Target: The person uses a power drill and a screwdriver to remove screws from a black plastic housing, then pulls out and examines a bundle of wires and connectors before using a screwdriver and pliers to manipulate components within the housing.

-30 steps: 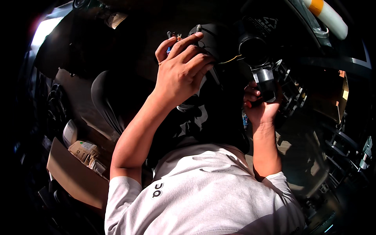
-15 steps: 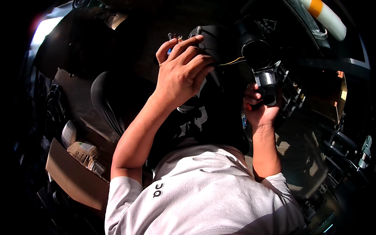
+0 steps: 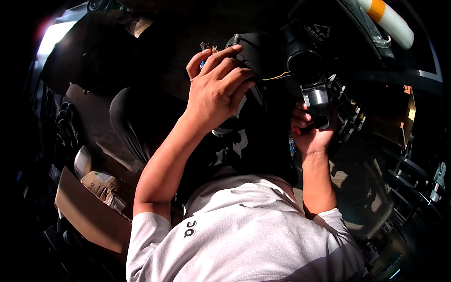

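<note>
My left hand (image 3: 216,82), seen from its back, is curled over a dark part whose shape the hand mostly hides. Small coppery and blue bits (image 3: 203,63) and a short dark stub (image 3: 236,39) show past its fingers. A thin yellow-and-black wire (image 3: 277,77) runs from beside this hand toward the black handheld tool (image 3: 317,101) on the right. My right hand (image 3: 315,136) is wrapped around the tool's grip, with a red-orange piece by its fingers. Above the grip is a wide round black opening (image 3: 304,66). The two hands are apart.
At the lower left stands an open cardboard box (image 3: 89,214) with brown-wrapped packages (image 3: 104,185) in it. A white roll with an orange band (image 3: 386,21) lies at the upper right. Dark racks (image 3: 408,169) line the right side. Deep shadow hides much around the hands.
The black tool and my right hand have shifted very slightly, the tool's top tilting a little left. My left hand keeps almost the same place and hold.
</note>
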The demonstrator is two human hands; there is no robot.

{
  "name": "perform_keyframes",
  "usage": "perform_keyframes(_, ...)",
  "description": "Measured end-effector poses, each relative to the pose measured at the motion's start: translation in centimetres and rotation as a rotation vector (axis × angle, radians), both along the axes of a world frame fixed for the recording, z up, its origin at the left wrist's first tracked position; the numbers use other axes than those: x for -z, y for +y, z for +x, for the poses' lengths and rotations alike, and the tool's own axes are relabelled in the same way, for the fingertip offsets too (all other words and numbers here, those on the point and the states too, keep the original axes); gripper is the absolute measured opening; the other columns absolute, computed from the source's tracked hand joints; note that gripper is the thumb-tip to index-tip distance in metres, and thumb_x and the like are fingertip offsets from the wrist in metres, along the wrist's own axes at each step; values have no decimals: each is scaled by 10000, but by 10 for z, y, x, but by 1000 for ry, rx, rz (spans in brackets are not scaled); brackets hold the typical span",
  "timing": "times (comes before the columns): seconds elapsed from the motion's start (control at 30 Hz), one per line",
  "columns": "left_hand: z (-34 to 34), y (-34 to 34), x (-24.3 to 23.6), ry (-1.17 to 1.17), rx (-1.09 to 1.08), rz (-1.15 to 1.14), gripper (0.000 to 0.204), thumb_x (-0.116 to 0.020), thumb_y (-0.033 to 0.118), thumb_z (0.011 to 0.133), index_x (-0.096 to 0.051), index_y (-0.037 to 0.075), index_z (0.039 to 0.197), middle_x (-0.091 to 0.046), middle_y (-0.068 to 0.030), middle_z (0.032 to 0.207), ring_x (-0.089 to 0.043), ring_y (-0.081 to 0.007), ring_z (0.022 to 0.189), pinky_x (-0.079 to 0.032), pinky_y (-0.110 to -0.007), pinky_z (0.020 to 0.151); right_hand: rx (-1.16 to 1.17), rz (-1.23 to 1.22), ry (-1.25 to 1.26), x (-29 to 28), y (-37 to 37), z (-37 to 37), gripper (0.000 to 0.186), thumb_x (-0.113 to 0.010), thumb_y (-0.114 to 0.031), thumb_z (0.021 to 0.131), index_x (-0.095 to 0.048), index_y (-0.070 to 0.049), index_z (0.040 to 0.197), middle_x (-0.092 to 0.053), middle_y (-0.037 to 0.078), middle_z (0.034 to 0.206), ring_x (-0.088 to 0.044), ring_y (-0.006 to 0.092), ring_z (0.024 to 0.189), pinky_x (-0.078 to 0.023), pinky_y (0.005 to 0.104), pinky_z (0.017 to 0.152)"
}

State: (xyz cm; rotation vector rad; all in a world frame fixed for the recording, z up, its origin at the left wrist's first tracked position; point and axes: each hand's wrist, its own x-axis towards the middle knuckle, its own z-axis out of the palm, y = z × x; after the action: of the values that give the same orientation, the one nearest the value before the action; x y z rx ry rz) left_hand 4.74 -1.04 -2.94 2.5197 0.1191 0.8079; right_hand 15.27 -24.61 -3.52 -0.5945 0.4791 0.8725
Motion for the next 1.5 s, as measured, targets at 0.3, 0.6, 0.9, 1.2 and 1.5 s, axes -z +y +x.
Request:
perform_keyframes(0.3,-2,0,-5,12,-8,4,126,-728,162,831,-728,130,953,-693,-32,1022,-565,-248,1262,-296,-434,1112,10,-335,-242,-19,15,-13,312,-534,-389,934,-624,-98,864,-570,-8,708,-505,118,604,-371,223,519)
perform_keyframes(0.6,-20,6,-15,101,-64,82,159,-742,143,804,-719,159,960,-688,-15,1053,-539,-218,1289,-284,-408,1110,-111,-830,-1494,-7,11,-28,162,-707,-173,874,-636,-29,849,-612,-28,741,-544,83,666,-448,251,622)
perform_keyframes(0.9,-21,7,-13,133,-68,95,153,-747,156,809,-705,159,956,-688,4,1034,-513,-201,1320,-250,-421,1134,-105,-997,-2002,-17,33,-33,255,-761,-228,766,-568,-68,719,-566,72,672,-575,262,574,-487,351,518)
perform_keyframes(1.2,-20,7,-10,145,-85,128,151,-753,155,799,-702,160,941,-683,14,1021,-502,-212,1330,-250,-424,1133,-109,-1021,-2017,-20,34,-40,243,-768,-215,750,-624,-46,849,-637,90,779,-632,274,646,-546,348,576)
perform_keyframes(1.5,-15,7,-9,130,-97,134,157,-749,127,788,-695,153,933,-675,13,985,-520,-217,1311,-268,-422,1115,-151,-1125,-2003,-19,37,-44,406,-805,-259,735,-613,41,930,-648,162,860,-655,309,740,-567,361,660)
